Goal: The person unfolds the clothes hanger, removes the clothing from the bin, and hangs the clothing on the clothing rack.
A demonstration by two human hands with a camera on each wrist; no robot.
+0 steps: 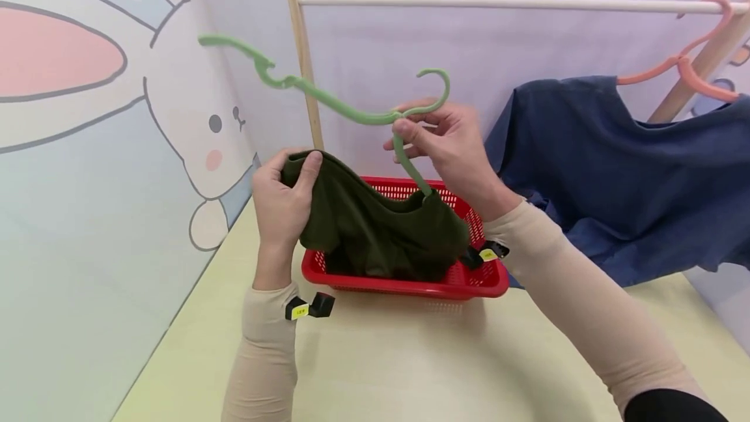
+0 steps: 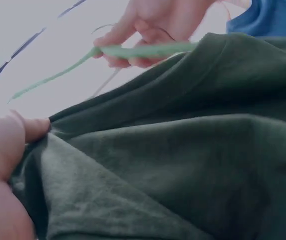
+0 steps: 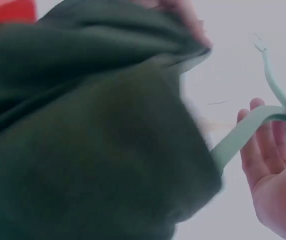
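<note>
A green hanger (image 1: 340, 104) is pinched near the base of its hook by my right hand (image 1: 454, 142). One hanger arm slips into the neck of a dark green shirt (image 1: 375, 233); the other arm sticks out freely to the upper left. My left hand (image 1: 284, 197) grips the shirt's left shoulder edge between thumb and fingers. In the left wrist view the shirt (image 2: 183, 150) stretches from the left thumb towards the hanger (image 2: 148, 50). The right wrist view has the hanger (image 3: 243, 132) entering the cloth, with the right hand (image 3: 278, 170) around its middle.
Below the shirt stands a red perforated basket (image 1: 404, 288) on the pale table (image 1: 375, 357). A white rail (image 1: 498, 2) on wooden posts runs across the back. At right, a navy shirt (image 1: 592, 148) hangs on a pink hanger (image 1: 697, 77). A wall with a rabbit drawing (image 1: 193, 109) borders the left.
</note>
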